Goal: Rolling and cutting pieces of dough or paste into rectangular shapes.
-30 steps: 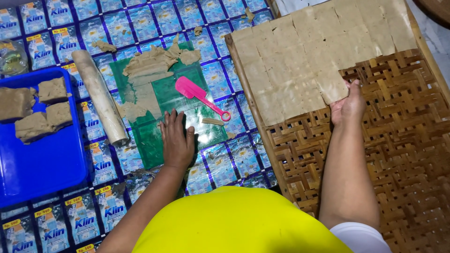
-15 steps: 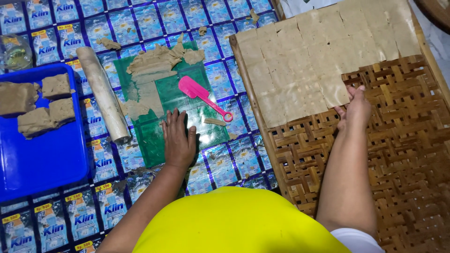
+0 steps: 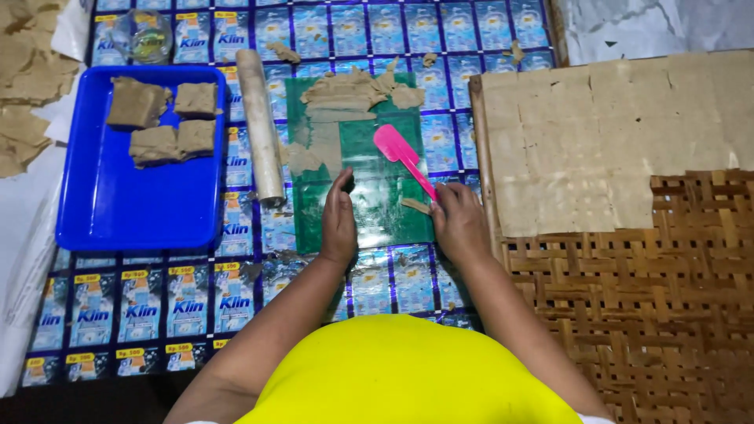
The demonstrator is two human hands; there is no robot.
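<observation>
A person's left hand [image 3: 339, 222] lies flat, fingers together, pinning the green cutting mat [image 3: 369, 200] on the floor, while the right hand [image 3: 459, 224], its grip closed on the handle end of the pink spatula [image 3: 402, 153], rests the blade mid-mat. Dough scraps [image 3: 345, 90] lie at the far edge, a rolling pin [image 3: 261, 126] left.

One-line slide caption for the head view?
Left hand rests on green plastic sheet; right hand grips flat pink plastic scraper beside the woven bamboo tray.
</observation>
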